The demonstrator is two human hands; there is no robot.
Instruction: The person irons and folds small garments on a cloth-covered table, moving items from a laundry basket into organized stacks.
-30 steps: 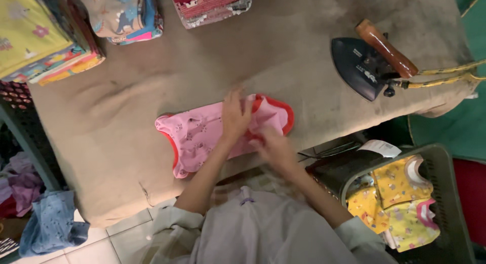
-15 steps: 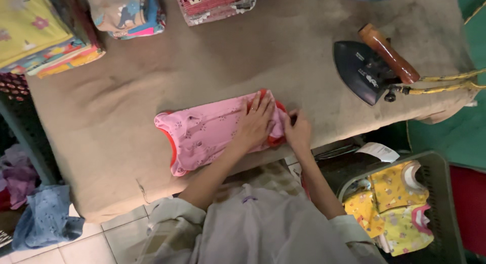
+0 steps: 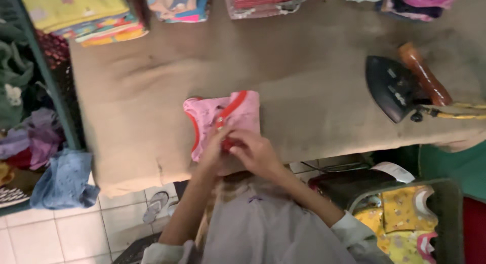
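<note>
Pink garment (image 3: 225, 117) with red trim lies folded into a small square near the front edge of the brown padded table (image 3: 314, 56). In the head view, both hands press on its near edge: the left hand (image 3: 215, 147) pinches the fabric with fingers curled narrow, and the right hand (image 3: 255, 151) lies just beside it, fingers bent onto the cloth. A black iron (image 3: 392, 86) rests well apart to the right. Folded clothing stacks (image 3: 83, 13) line the far edge.
</note>
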